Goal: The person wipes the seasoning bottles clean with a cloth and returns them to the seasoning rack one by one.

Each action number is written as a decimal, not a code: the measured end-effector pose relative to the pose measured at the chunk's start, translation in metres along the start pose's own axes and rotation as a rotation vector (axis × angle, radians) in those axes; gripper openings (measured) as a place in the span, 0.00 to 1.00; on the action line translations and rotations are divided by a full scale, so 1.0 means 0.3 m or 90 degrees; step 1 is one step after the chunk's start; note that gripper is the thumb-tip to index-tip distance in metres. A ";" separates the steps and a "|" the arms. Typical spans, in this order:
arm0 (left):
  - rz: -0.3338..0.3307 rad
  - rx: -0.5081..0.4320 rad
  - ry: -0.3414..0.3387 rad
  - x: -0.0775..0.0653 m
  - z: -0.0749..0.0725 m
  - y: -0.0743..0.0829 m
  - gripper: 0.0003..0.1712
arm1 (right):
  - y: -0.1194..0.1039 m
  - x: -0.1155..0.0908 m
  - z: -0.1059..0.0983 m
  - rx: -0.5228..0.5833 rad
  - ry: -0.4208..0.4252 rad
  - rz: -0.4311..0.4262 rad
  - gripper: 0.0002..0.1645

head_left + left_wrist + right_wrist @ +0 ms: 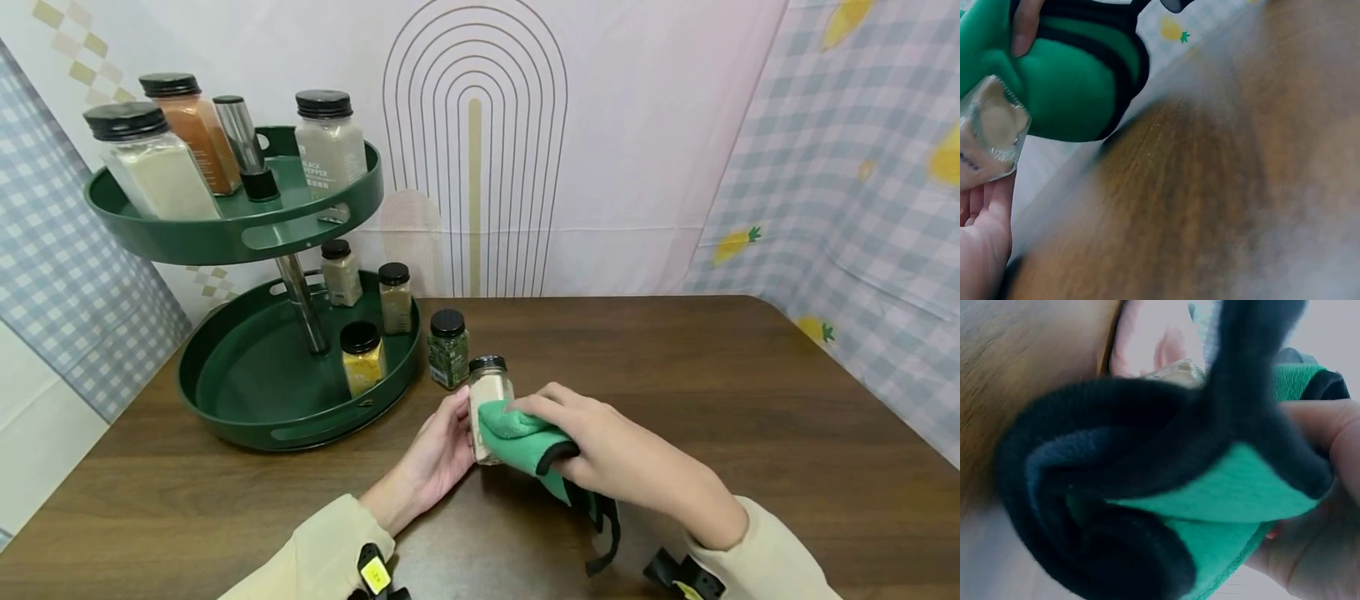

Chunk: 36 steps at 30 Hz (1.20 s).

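My left hand (pixel 442 446) grips a clear spice jar (pixel 487 392) with a black lid and pale contents, holding it upright in the head view. My right hand (pixel 600 442) holds a folded green cloth (pixel 521 437) with black edging against the jar's right side. In the left wrist view the jar's clear base (pixel 1000 125) shows beside the cloth (pixel 1072 87). The right wrist view has the cloth (pixel 1222 500) bunched in my right fingers, a black strap hanging from it. Part of the jar is hidden behind the cloth.
Left of the jar stands a green herb jar (pixel 448 354) with a black lid. A two-tier green turntable rack (pixel 300 429) takes up the table's left side. Small jars, one a yellow jar (pixel 363 362), stand on its lower tier; larger jars and a metal-topped grinder (pixel 243 146) on top.
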<state>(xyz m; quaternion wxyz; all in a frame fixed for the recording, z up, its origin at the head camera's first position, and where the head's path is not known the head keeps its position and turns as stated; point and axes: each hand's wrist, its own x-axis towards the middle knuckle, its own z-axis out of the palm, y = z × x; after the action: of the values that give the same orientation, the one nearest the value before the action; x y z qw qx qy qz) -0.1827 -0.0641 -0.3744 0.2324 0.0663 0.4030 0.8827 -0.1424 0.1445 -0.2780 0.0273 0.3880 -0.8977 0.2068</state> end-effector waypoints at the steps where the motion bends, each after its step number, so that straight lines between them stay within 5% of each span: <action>1: -0.001 -0.005 0.005 0.001 0.000 0.001 0.26 | -0.001 -0.002 -0.004 0.010 -0.017 -0.002 0.40; 9: 0.009 -0.031 0.002 0.007 -0.006 0.001 0.36 | 0.005 -0.026 -0.058 0.041 -0.075 -0.029 0.37; 18: -0.036 -0.121 0.003 0.006 -0.006 0.011 0.27 | 0.001 -0.017 -0.057 0.006 0.058 0.005 0.29; 27: -0.084 -0.099 0.008 -0.003 -0.006 0.014 0.19 | -0.002 -0.011 -0.059 -0.039 0.170 0.048 0.32; 36: -0.088 -0.085 0.036 -0.009 0.000 0.018 0.22 | -0.002 -0.011 -0.050 -0.074 0.165 0.037 0.31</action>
<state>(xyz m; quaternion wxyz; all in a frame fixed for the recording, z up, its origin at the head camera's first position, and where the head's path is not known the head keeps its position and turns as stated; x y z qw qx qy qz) -0.1823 -0.0683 -0.3703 0.2847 -0.0025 0.3530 0.8912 -0.1415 0.1523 -0.2649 0.1590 0.3298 -0.9080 0.2038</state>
